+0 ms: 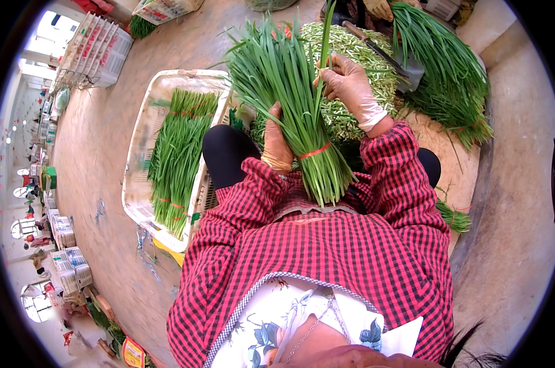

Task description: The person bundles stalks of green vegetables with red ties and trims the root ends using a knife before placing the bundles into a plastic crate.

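Note:
A thick bundle of garlic chives (283, 92) lies slanted in front of me, leaf tips away from me and pale cut ends close to my lap. A red band (315, 151) circles its lower part. My left hand (277, 142), in a thin glove, is wrapped round the bundle's left side. At the right side of the leaves my right hand (346, 83), gloved too, pinches a long garlic chive blade (326, 43) that stands up from the bundle. Behind the hands spreads a heap of short cut stalk pieces (375, 89).
To the left stands a white plastic crate (130, 165) holding banded chive bundles (182, 153). Loose chives (440, 61) are piled at the right, beside a long knife (375, 48). A small banded bundle (454, 217) lies by my right side. Stacked crates (96, 52) stand at the far left.

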`<move>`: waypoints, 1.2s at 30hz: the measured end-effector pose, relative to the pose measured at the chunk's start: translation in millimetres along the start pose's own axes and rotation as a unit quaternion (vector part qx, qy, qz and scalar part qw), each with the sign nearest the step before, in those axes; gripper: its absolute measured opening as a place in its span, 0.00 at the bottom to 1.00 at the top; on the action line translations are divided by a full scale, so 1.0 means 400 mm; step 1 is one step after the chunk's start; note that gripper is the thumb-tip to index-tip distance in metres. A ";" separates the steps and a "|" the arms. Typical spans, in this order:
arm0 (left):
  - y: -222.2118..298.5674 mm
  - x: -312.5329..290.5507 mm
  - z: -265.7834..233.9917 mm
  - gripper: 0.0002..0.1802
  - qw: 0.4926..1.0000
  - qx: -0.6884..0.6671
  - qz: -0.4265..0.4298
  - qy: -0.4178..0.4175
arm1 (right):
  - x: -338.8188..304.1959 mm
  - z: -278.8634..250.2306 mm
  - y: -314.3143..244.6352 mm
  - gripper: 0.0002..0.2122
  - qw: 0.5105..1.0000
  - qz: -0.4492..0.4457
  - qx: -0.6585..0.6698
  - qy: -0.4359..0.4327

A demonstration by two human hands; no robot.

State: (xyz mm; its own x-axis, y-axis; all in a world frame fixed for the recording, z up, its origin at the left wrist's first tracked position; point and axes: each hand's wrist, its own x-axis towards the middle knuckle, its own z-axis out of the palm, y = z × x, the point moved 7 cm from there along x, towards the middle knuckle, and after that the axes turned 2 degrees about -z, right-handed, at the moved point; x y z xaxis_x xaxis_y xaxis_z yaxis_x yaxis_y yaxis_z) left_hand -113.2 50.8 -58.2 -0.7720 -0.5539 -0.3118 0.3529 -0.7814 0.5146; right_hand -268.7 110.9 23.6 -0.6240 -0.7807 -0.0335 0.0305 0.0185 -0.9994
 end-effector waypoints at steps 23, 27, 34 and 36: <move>-0.004 0.001 -0.003 0.23 1.000 0.014 -0.004 0.018 | 0.040 -0.022 0.011 0.16 0.997 0.067 0.025 -0.002; -0.008 -0.007 0.006 0.23 0.999 -0.025 -0.011 0.023 | 0.014 -0.015 -0.015 0.16 0.997 0.074 0.024 -0.008; 0.000 0.001 -0.008 0.24 0.999 -0.019 -0.018 -0.020 | -0.030 0.000 -0.025 0.11 0.999 -0.029 -0.022 -0.021; -0.002 0.000 0.004 0.23 0.999 -0.032 -0.029 -0.031 | -0.044 0.029 0.014 0.08 0.994 0.010 -0.083 -0.076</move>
State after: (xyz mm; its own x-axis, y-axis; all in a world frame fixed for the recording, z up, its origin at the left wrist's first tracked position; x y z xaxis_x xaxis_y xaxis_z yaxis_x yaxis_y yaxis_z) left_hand -114.4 51.9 -57.2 -0.8222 -0.4908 -0.2883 0.3390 -0.8291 0.4446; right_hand -248.4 117.5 18.7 -0.4987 -0.8644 -0.0635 -0.0957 0.1277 -0.9872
